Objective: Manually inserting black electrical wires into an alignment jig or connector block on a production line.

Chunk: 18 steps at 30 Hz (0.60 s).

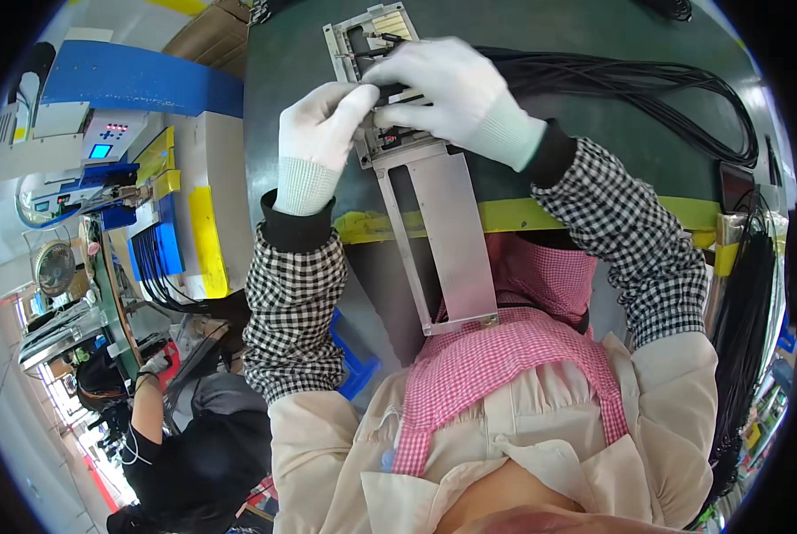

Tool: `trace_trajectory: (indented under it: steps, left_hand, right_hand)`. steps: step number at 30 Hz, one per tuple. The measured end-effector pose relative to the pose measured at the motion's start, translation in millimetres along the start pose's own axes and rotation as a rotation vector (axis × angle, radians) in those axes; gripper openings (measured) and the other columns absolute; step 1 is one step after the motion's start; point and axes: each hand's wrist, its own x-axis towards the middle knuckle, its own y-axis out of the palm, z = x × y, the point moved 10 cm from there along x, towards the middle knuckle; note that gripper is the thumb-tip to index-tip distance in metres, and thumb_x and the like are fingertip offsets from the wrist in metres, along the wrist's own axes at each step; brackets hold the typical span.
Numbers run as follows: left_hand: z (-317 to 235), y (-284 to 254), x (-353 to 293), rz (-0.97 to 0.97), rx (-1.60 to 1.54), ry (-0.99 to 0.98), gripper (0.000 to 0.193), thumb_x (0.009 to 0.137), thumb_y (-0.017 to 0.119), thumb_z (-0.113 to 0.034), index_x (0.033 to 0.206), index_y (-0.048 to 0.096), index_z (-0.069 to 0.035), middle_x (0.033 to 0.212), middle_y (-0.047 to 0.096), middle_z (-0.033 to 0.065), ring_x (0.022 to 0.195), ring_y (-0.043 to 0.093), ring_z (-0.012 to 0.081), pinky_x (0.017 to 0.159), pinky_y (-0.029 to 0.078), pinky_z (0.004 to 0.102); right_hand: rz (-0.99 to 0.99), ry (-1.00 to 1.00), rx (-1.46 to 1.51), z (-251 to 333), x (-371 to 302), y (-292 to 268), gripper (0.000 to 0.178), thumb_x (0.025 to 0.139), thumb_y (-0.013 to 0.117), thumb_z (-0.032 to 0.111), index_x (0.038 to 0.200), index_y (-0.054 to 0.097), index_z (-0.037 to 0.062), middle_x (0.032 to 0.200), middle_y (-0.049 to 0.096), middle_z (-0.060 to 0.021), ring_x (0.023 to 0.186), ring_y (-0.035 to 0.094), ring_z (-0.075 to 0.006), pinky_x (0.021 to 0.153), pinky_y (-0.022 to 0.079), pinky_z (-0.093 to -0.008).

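Both my hands wear white knit gloves and work over a metal fixture (456, 236) that lies across the table's near edge. My left hand (318, 133) is at the fixture's left side, thumb and forefinger pinched together; what they hold is hidden. My right hand (456, 93) reaches over from the right, its fingers curled round a dark cable part between thumb and forefinger. A bundle of black cables (612, 71) runs rightward from under that hand. At the fixture's far end sit small black connectors and a cream ribbed block (393, 25).
The dark green table (523, 173) has a yellow-taped front edge. More black cables (745, 338) hang at the right. To the left stand a blue and white machine (149, 89) and another bundle of cables (153, 262). A co-worker in black (207, 436) sits at lower left.
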Motion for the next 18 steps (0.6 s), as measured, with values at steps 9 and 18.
trace_trajectory:
  steps: [9, 18]
  left_hand:
    - [-39, 7, -4, -0.146, 0.462, 0.438, 0.025, 0.089, 0.065, -0.023, 0.086, 0.071, 0.002, 0.067, 0.062, 0.0025, 0.059, 0.051, 0.0129, 0.057, 0.041, 0.0231]
    - [13, -1, 10, 0.029, 0.285, -0.001, 0.014, 0.088, 0.064, -0.016, 0.091, 0.073, -0.007, 0.070, 0.062, 0.0046, 0.064, 0.055, 0.0171, 0.062, 0.045, 0.0260]
  right_hand:
    - [0.245, -0.001, -0.143, -7, 6, 19, 0.025, 0.080, 0.074, 0.029, 0.100, 0.070, 0.0140, 0.093, 0.068, -0.0013, 0.083, 0.065, -0.0207, 0.078, 0.049, -0.0301]
    - [0.193, 0.085, 0.155, -35, -12, 3, 0.014, 0.084, 0.068, 0.024, 0.091, 0.067, 0.0120, 0.085, 0.066, -0.0010, 0.074, 0.062, -0.0212, 0.070, 0.048, -0.0310]
